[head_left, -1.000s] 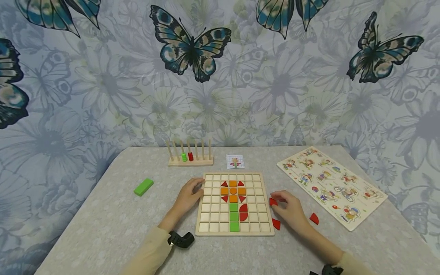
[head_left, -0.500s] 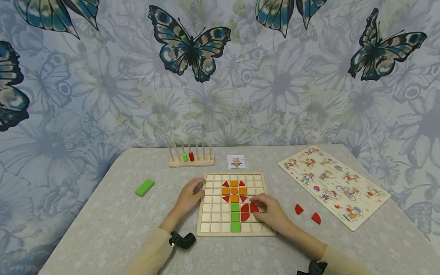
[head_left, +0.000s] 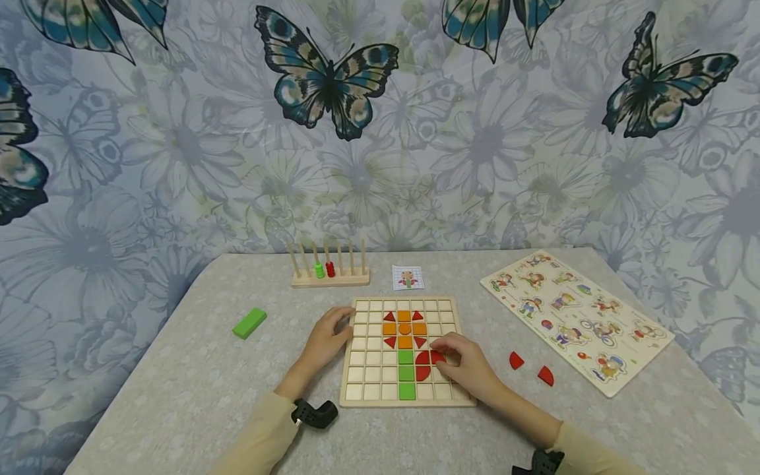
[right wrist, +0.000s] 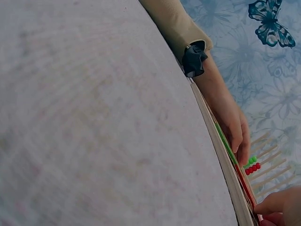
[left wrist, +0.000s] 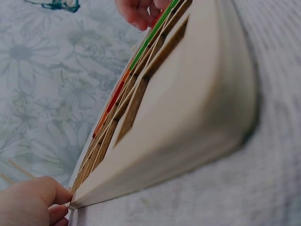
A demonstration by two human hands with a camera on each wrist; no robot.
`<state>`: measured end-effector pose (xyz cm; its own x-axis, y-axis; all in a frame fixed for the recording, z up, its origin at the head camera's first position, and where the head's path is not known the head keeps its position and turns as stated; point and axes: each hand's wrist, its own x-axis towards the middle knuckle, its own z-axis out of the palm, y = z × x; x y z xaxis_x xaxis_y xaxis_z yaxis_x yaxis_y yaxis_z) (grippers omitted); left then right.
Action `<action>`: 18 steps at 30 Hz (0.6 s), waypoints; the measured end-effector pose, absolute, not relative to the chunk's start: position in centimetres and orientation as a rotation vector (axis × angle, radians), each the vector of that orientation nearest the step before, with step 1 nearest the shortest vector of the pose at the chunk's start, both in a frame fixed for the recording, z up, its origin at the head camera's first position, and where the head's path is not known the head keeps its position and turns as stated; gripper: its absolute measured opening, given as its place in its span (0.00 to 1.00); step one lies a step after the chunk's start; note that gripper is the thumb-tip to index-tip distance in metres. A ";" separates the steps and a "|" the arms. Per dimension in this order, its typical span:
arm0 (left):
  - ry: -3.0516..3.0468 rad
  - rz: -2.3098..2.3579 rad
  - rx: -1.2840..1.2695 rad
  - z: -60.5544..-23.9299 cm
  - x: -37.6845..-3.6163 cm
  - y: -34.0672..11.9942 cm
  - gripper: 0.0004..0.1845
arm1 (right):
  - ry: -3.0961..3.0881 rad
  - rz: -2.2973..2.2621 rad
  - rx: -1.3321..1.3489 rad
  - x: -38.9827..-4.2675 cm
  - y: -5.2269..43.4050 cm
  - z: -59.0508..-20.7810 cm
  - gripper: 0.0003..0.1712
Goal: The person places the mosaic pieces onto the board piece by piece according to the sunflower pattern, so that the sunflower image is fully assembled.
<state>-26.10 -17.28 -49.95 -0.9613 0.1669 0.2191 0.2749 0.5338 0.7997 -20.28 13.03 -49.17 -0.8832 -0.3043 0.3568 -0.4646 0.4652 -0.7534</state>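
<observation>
Right hand pinches a red quarter-round wooden piece over the square wooden grid board, right of the green stem. Left hand rests, fingers relaxed, on the board's left edge.

Bare table left of the grid board; red pieces lie right.

Cream sleeves, black wrist cameras
</observation>
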 end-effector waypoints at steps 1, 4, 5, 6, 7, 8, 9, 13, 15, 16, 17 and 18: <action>-2.649 -1.412 -0.383 -50.0 -26.1 -17.3 0.22 | -2.540 1.381 0.666 -20.3 13.1 -49.2 0.15; -2.643 -1.402 -0.391 -50.0 -26.1 -17.3 0.21 | -2.533 1.376 0.654 -20.3 13.4 -49.2 0.15; -2.640 -1.399 -0.396 -50.0 -26.1 -17.3 0.21 | -2.531 1.375 0.648 -20.3 13.5 -49.2 0.15; -2.639 -1.396 -0.399 -50.0 -26.1 -17.2 0.21 | -2.524 1.376 0.642 -20.3 13.7 -49.2 0.15; -2.637 -1.395 -0.403 -50.0 -26.1 -17.2 0.21 | -2.518 1.371 0.636 -20.3 14.0 -49.1 0.15; -2.633 -1.391 -0.409 -50.0 -26.2 -17.2 0.21 | -2.512 1.366 0.629 -20.3 14.3 -49.1 0.15; -2.631 -1.392 -0.412 -50.0 -26.2 -17.1 0.21 | -2.509 1.351 0.619 -20.3 14.6 -49.0 0.15; -2.626 -1.393 -0.417 -50.0 -26.2 -17.1 0.21 | -2.500 1.274 0.572 -20.3 16.3 -49.0 0.17; -2.631 -1.394 -0.406 -50.0 -26.2 -17.2 0.21 | -2.498 1.232 0.545 -20.3 17.2 -49.2 0.19; -2.637 -1.395 -0.397 -50.0 -26.2 -17.2 0.21 | -2.496 1.218 0.531 -20.3 17.7 -49.2 0.20; -2.640 -1.397 -0.390 -50.0 -26.1 -17.2 0.21 | -2.497 1.206 0.517 -20.3 18.3 -49.3 0.21; -2.645 -1.399 -0.382 -50.0 -26.1 -17.3 0.21 | -2.497 1.188 0.504 -20.3 18.8 -49.3 0.22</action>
